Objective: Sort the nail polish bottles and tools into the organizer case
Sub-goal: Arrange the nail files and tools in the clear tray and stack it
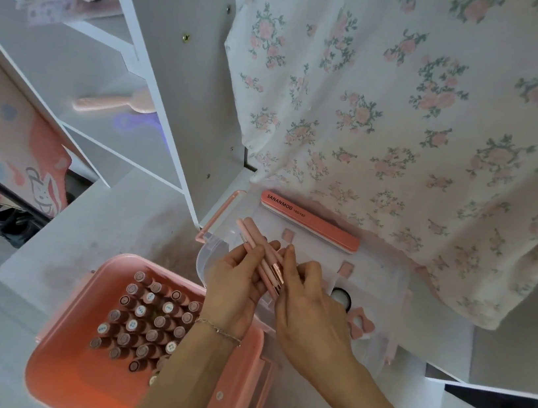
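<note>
Both forearms reach in from the bottom edge, and the left hand [235,289], a thin bracelet [218,330] on its wrist, curls its fingers round a bundle of slim pink tools [259,249] whose handles fan out up and to the left. Right hand [307,301] meets it from the other side, fingertips pinching the metal-tipped ends of that same bundle. All of this hangs just above the clear tray [373,287] with pink clips, which sits on the white surface [101,232]. Inside that tray: a long pink nail file [310,220] printed SANANMOG along the far side, a small round jar [341,297] just beside the right hand, and a pink toe separator [359,320] next to the jar. Down at lower left, the pink organizer case [64,372] stands open, nail polish bottles [147,321] packed upright in rows, caps up, filling its upper half. A floral cloth [413,103] drapes over the far right, its hem touching the tray's back edge. White shelves [105,77] rise at left, a pink brush [116,102] lying on one.
</note>
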The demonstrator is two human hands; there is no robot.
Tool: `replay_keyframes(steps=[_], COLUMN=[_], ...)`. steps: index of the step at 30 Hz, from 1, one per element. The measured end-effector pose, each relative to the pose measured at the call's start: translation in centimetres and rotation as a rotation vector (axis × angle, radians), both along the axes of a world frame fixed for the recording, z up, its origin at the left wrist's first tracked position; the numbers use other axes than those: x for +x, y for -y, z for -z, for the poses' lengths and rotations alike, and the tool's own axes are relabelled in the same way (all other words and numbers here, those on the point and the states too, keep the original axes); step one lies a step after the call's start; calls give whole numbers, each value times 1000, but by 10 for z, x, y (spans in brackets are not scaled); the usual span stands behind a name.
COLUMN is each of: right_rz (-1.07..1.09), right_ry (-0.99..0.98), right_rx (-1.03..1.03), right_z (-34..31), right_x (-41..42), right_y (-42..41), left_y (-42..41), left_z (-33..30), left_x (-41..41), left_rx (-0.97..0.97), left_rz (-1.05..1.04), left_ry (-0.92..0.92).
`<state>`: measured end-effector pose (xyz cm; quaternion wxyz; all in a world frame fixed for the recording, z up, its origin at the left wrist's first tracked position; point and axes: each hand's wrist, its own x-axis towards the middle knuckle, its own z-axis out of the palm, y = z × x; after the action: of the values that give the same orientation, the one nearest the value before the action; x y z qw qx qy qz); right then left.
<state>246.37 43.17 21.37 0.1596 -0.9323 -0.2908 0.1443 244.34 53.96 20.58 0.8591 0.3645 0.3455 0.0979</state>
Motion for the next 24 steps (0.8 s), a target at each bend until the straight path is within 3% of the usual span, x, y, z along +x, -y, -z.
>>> replay_keyframes(steps=[5,15,18,24], right_rz=[88,296,230,201], right_ry=[96,-41,-52,213], right_rx=[157,719,709,650], right_z=[0,-5,-3,0], right_x=[-2,3,-6,-8], right_y=[-1,15,13,6], left_y=[3,-7,-7,-9], left_z=[2,1,0,-3], left_x=[0,-2,0,-1], left_rx=[-54,-276,-331,-472], left_rz=[-56,-229,-221,-197], left_ry=[18,115,122,178])
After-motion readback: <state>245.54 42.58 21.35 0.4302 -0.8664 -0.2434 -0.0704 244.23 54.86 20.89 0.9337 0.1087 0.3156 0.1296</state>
